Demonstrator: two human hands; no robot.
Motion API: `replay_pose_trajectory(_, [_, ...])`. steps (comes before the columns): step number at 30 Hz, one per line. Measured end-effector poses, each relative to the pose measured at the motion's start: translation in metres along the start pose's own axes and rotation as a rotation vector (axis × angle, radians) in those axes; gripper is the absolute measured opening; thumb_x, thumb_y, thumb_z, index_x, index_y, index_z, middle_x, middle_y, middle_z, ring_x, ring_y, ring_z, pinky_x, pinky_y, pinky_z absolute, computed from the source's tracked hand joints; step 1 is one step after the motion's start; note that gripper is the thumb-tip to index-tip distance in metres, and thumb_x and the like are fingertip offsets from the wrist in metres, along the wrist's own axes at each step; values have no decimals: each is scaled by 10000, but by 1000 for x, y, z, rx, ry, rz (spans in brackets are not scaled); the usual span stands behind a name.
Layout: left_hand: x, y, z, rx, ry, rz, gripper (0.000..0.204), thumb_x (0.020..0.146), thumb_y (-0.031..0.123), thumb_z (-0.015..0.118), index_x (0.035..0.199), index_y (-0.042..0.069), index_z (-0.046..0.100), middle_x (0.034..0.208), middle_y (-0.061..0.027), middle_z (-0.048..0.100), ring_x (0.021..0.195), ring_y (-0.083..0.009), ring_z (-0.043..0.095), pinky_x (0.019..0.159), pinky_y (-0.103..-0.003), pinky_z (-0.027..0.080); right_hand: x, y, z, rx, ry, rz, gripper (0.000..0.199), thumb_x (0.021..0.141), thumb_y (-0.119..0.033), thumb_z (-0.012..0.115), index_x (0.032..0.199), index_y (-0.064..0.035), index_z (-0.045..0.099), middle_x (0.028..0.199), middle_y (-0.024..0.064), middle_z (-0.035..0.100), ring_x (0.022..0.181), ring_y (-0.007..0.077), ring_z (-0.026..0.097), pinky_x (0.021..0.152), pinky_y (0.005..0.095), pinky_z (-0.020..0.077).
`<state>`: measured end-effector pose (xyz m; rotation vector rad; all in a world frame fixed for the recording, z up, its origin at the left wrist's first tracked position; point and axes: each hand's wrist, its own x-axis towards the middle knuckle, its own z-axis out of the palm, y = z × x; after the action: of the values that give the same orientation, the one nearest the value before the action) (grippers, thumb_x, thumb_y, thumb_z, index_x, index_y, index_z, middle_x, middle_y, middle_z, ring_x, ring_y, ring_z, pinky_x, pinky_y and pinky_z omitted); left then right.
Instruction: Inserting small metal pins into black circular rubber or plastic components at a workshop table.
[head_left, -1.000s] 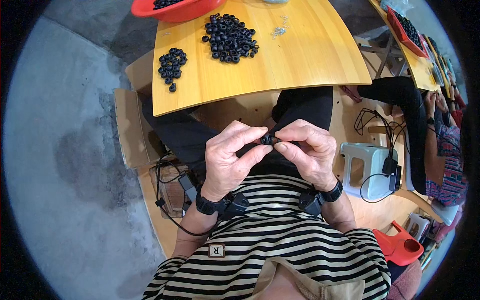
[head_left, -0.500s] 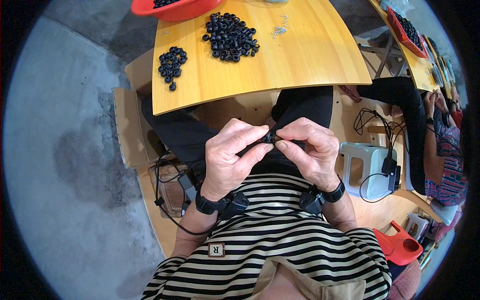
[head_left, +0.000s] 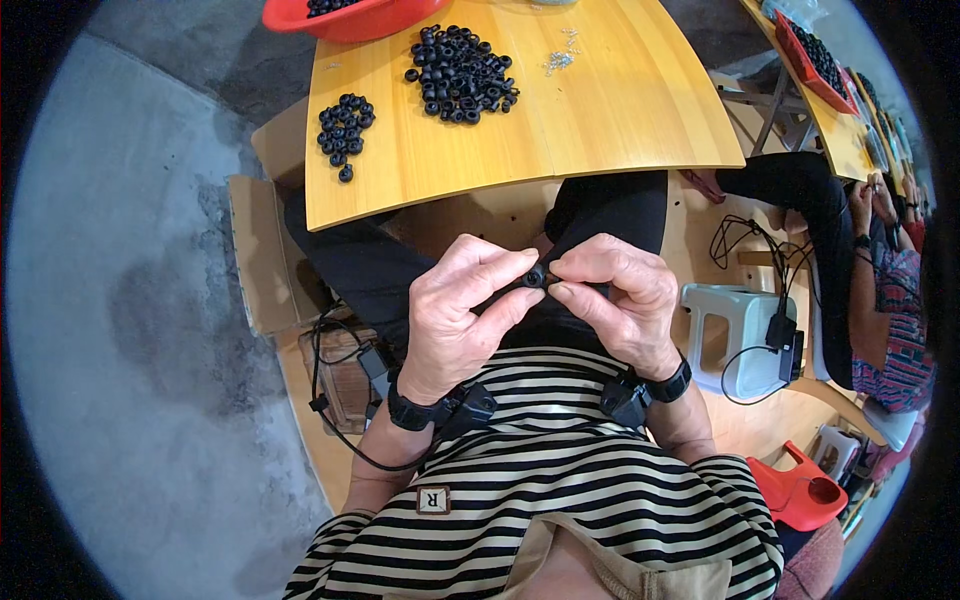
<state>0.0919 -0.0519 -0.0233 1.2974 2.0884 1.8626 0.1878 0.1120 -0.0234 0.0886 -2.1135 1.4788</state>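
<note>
Item one: the fingers (head_left: 512,262) of our left hand (head_left: 448,312), thumb and forefinger pinching a small black ring-like piece (head_left: 534,276) between their tips. It sits in front of our striped shirt (head_left: 560,460), short of the desk's near edge.

Item two: our right hand (head_left: 632,305), thumb and forefinger drawn close at the piece's right side. Whether they grip it or some tinier part, we cannot tell.

Item three: two wristbands, left (head_left: 418,412) and right (head_left: 670,383), each black.

Item four: the wooden desk (head_left: 630,120), bearing a smaller black group (head_left: 346,130) at left, a larger black heap (head_left: 462,80) beside it, and a scatter of small pale bits (head_left: 560,62) further right.

Item five: a red basin (head_left: 365,27) at the desk's far left corner, with more black pieces inside.

Progress: we judge one piece in hand and unfinished. The smaller group may be the completed lot and the larger heap the remainder, or the reverse; at this size we cannot tell. Either way, plenty seems left.
</note>
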Motion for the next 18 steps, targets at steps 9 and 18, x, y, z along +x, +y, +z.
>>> replay_pose_trajectory(9, [3,-1,-3,68,-69,75,307,695,-38,778,991,-8,702,832,-90,623,734,-208,578,624,-298,484,1,1,-2,-5,-24,-27,154,731,46,756,858,17,675,828,139,693,742,217,671,658,284,524])
replay_pose_trajectory(18, [0,-8,0,12,-110,88,319,680,-39,776,988,-6,698,830,-85,621,732,-224,581,617,-313,481,-4,19,-7,463,-134,320,203,735,-5,803,877,-12,658,804,46,665,710,125,625,648,246,506])
